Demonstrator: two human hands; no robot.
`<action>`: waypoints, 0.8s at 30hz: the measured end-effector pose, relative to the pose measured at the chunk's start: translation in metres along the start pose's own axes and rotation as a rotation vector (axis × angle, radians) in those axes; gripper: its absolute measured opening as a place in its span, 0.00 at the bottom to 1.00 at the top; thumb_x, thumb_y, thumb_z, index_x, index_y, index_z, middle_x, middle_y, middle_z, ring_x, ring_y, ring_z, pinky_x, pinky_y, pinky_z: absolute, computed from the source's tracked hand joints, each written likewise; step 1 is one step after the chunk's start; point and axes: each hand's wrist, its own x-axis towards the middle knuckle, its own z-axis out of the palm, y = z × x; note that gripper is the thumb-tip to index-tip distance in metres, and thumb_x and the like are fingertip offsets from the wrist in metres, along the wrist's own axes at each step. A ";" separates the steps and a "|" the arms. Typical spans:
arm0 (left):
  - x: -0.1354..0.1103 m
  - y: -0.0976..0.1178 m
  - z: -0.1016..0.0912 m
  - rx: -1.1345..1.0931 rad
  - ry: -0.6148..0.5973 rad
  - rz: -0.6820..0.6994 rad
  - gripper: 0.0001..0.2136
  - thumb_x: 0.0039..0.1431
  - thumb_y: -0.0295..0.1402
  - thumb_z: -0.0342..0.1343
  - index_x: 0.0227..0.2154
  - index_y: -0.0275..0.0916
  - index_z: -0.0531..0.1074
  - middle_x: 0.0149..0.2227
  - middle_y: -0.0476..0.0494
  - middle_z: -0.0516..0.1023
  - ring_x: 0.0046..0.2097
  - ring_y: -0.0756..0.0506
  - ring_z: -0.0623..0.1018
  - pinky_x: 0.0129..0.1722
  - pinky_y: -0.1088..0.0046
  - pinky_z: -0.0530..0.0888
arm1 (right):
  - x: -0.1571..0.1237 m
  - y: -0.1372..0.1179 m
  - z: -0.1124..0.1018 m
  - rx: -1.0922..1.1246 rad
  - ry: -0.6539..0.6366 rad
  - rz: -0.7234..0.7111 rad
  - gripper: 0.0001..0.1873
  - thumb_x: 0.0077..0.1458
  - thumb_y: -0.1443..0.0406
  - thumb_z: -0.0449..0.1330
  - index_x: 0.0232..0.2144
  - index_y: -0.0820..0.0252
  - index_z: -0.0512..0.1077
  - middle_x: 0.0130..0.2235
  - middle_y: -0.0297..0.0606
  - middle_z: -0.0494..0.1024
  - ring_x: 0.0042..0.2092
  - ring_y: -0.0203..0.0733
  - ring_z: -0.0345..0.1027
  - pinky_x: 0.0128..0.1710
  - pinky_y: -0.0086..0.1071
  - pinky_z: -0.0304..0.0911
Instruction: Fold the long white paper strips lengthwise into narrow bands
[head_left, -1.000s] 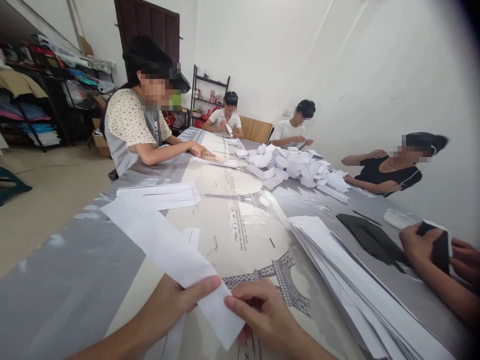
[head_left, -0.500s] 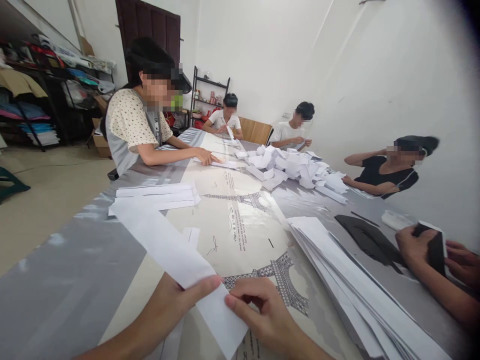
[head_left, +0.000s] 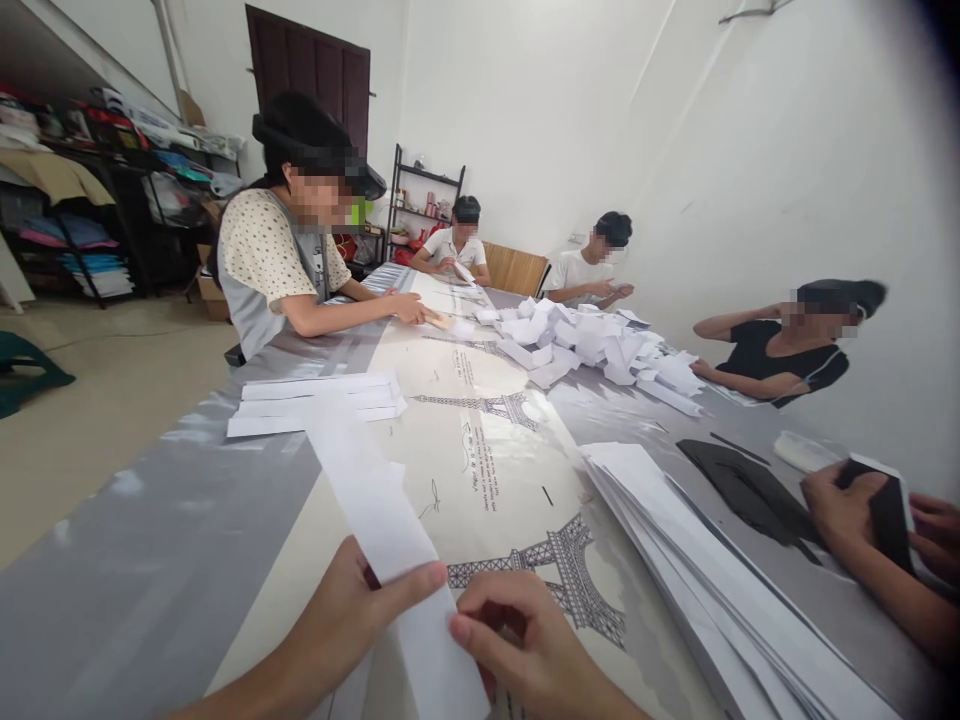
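A long white paper strip point(head_left: 379, 510) slants across the near part of the table, pinched between both of my hands. My left hand point(head_left: 367, 610) grips its left edge, thumb on top and fingers beneath. On the strip's right edge, my right hand point(head_left: 517, 640) is closed with thumb and curled forefinger together. The strip's far end overlaps a small stack of white paper strips point(head_left: 315, 395). Another white strip lies partly hidden under the held one. To the right of my hands lies a fanned pile of long white sheets point(head_left: 697, 560).
A heap of folded paper pieces point(head_left: 577, 335) covers the table's far middle. A person in a dotted-sleeve shirt point(head_left: 277, 250) works at the left. At right, another person's hands hold a phone point(head_left: 885, 510) near a black flat item point(head_left: 742, 490). More people sit at the far side.
The strip's far end has swung right, so the strip now points more straight away from me. Both hands keep their hold. The camera view has shifted slightly.
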 end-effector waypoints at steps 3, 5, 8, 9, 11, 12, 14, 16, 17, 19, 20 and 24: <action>0.000 0.002 -0.001 0.010 0.047 -0.007 0.20 0.51 0.50 0.67 0.26 0.38 0.71 0.27 0.48 0.73 0.33 0.44 0.74 0.33 0.72 0.71 | -0.003 0.004 0.000 -0.048 -0.052 0.067 0.19 0.61 0.54 0.62 0.24 0.59 0.68 0.20 0.28 0.64 0.22 0.32 0.62 0.21 0.25 0.55; 0.001 0.000 -0.002 0.006 0.053 -0.006 0.20 0.52 0.51 0.67 0.25 0.38 0.70 0.27 0.49 0.72 0.33 0.45 0.73 0.33 0.72 0.70 | -0.003 0.004 0.000 -0.101 -0.051 0.072 0.20 0.62 0.54 0.61 0.22 0.59 0.67 0.18 0.28 0.63 0.21 0.32 0.61 0.21 0.25 0.53; 0.002 -0.007 -0.003 0.025 -0.045 -0.028 0.21 0.51 0.53 0.67 0.27 0.38 0.72 0.29 0.47 0.73 0.34 0.44 0.73 0.33 0.71 0.70 | -0.003 0.003 0.000 -0.102 -0.021 0.044 0.22 0.63 0.53 0.60 0.21 0.58 0.66 0.17 0.28 0.63 0.19 0.31 0.61 0.20 0.25 0.53; 0.002 -0.010 -0.003 0.045 -0.067 -0.036 0.21 0.51 0.53 0.66 0.27 0.38 0.72 0.29 0.47 0.73 0.34 0.44 0.73 0.32 0.71 0.70 | -0.003 0.003 0.000 -0.067 -0.023 0.050 0.22 0.63 0.52 0.60 0.21 0.58 0.66 0.17 0.28 0.64 0.19 0.32 0.61 0.19 0.25 0.53; 0.002 -0.013 -0.004 0.091 -0.063 -0.032 0.21 0.52 0.53 0.66 0.26 0.38 0.72 0.28 0.48 0.72 0.33 0.44 0.72 0.32 0.71 0.69 | -0.004 0.002 0.000 0.017 -0.060 0.093 0.21 0.62 0.51 0.60 0.23 0.58 0.68 0.18 0.29 0.66 0.19 0.32 0.62 0.19 0.25 0.55; 0.003 -0.013 -0.004 0.108 -0.051 -0.017 0.22 0.53 0.53 0.65 0.25 0.38 0.71 0.27 0.48 0.71 0.32 0.45 0.71 0.31 0.71 0.68 | -0.005 0.002 0.000 0.034 -0.090 0.114 0.20 0.62 0.52 0.61 0.24 0.58 0.69 0.19 0.30 0.68 0.20 0.32 0.62 0.20 0.25 0.56; 0.003 -0.012 -0.005 0.118 -0.063 0.016 0.22 0.55 0.54 0.63 0.24 0.38 0.70 0.25 0.49 0.69 0.31 0.46 0.70 0.30 0.71 0.67 | -0.006 0.003 -0.001 0.004 -0.135 0.137 0.20 0.63 0.54 0.61 0.24 0.59 0.71 0.19 0.31 0.70 0.20 0.32 0.62 0.21 0.25 0.56; 0.002 -0.010 -0.005 0.111 -0.111 0.037 0.22 0.56 0.54 0.62 0.25 0.37 0.71 0.26 0.48 0.71 0.32 0.46 0.71 0.31 0.71 0.68 | -0.007 0.004 -0.001 -0.058 -0.135 0.121 0.20 0.64 0.55 0.60 0.23 0.60 0.73 0.18 0.31 0.70 0.19 0.31 0.61 0.21 0.25 0.55; 0.002 -0.009 -0.005 0.119 -0.150 0.046 0.22 0.57 0.54 0.62 0.27 0.37 0.73 0.27 0.48 0.72 0.33 0.45 0.71 0.32 0.70 0.69 | -0.007 0.004 -0.001 -0.068 -0.119 0.112 0.21 0.64 0.54 0.60 0.22 0.60 0.73 0.17 0.31 0.69 0.18 0.31 0.60 0.20 0.25 0.54; -0.001 -0.010 -0.004 0.166 -0.207 0.070 0.20 0.59 0.52 0.60 0.31 0.37 0.76 0.30 0.47 0.75 0.34 0.45 0.72 0.34 0.70 0.69 | -0.006 0.005 -0.001 -0.055 -0.095 0.086 0.24 0.64 0.51 0.59 0.21 0.59 0.73 0.16 0.30 0.68 0.17 0.31 0.59 0.18 0.25 0.52; -0.002 -0.010 -0.003 0.197 -0.225 0.089 0.19 0.60 0.51 0.60 0.32 0.38 0.77 0.31 0.47 0.76 0.34 0.46 0.72 0.34 0.71 0.69 | -0.006 0.005 -0.001 -0.043 -0.093 0.071 0.26 0.64 0.50 0.59 0.20 0.59 0.71 0.16 0.31 0.67 0.17 0.31 0.59 0.18 0.26 0.52; -0.009 -0.006 -0.002 0.266 -0.353 0.163 0.15 0.63 0.46 0.59 0.34 0.39 0.80 0.34 0.47 0.79 0.35 0.46 0.74 0.35 0.72 0.70 | -0.007 0.002 -0.002 0.050 -0.113 0.045 0.29 0.65 0.48 0.58 0.18 0.58 0.67 0.17 0.31 0.65 0.19 0.32 0.59 0.20 0.27 0.52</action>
